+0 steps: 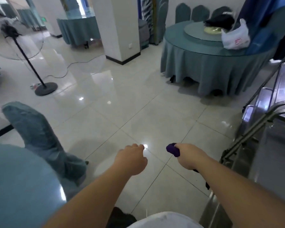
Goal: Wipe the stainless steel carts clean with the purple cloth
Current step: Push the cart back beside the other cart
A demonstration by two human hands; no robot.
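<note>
— Both hands out over the floor (122,112); what's in them?
— My right hand (190,156) has its fingers curled round the purple cloth (172,149); my left hand (132,159) holds nothing, fingers loosely curled. Stainless steel carts (268,102) stand at my right — cloth apart from them.

Glossy pale floor tiles (122,102) are reflecting ceiling lights. A round table (204,51) draped in teal cloth is standing at the right, with covered chairs (199,13) behind it. A white pillar (117,27) is rising mid-room, and a standing fan (15,40) is leaning at the left.
</note>
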